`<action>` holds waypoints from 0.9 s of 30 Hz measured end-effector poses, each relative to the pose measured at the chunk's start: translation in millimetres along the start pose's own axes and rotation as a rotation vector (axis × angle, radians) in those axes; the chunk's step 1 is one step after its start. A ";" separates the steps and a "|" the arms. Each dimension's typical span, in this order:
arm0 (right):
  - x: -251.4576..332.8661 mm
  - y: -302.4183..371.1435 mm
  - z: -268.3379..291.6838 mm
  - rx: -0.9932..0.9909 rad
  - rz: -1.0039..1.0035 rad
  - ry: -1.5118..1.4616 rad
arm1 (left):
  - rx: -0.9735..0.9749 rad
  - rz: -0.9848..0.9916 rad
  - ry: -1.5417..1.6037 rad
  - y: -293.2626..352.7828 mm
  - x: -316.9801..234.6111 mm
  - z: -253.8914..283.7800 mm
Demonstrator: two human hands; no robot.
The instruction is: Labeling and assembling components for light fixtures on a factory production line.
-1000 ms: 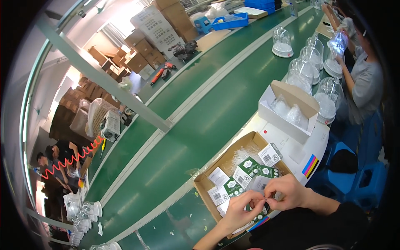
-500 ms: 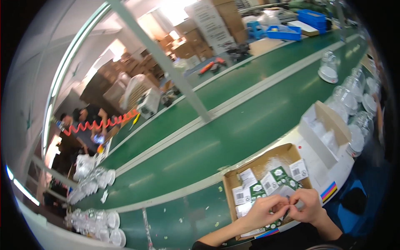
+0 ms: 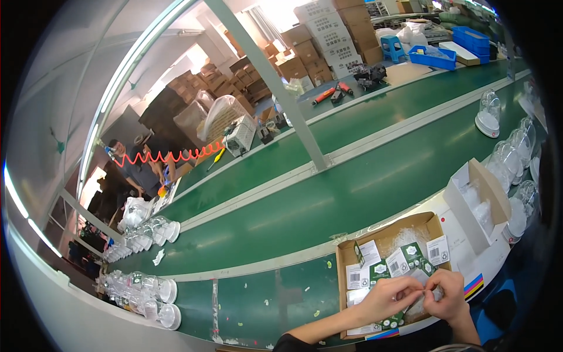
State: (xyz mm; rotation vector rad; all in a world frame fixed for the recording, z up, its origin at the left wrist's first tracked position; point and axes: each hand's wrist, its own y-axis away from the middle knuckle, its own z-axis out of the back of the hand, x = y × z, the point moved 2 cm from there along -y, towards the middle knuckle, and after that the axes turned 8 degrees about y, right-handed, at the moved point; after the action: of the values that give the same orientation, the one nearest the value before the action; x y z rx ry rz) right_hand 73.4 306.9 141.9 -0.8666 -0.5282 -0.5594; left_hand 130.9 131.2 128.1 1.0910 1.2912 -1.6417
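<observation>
My left hand (image 3: 394,299) and my right hand (image 3: 446,294) meet fingertip to fingertip over a shallow cardboard tray (image 3: 343,267). Both are closed in a pinch, and what sits between the fingers is too small to make out. Beneath them, several small green and white boxes (image 3: 399,264) with printed labels lie jumbled in the tray. Clear plastic bits (image 3: 410,236) fill its far corner. A piece of clear plastic shows just under my fingers, partly hidden by them.
Right of the tray, an open white box (image 3: 469,202) holds clear plastic pieces. Clear domed containers with white lids (image 3: 488,120) line the right side; more (image 3: 146,299) stand at the left. A green conveyor belt (image 3: 281,223) runs behind, crossed by a metal post (image 3: 281,88). People (image 3: 138,170) are at far left.
The view has shifted, so the whole scene sits further right and lower. My hands stay together over the tray, still pinching.
</observation>
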 end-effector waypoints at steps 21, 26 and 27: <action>-140.7 78.2 6.5 -0.481 -0.596 -0.463 | -1.003 0.143 0.038 77.4 137.5 165.9; -153.2 87.7 -0.7 -0.518 -0.674 -0.443 | -0.842 0.205 -0.322 62.2 126.6 146.8; -157.3 88.9 -2.8 -0.554 -0.700 -0.433 | -0.809 0.231 -0.347 61.7 129.0 146.5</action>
State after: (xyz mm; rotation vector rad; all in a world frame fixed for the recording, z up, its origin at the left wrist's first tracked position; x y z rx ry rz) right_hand 15.8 388.7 -8.6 -1.3463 -1.1210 -1.2035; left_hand 120.1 -32.0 4.8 0.4137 1.3409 -0.9232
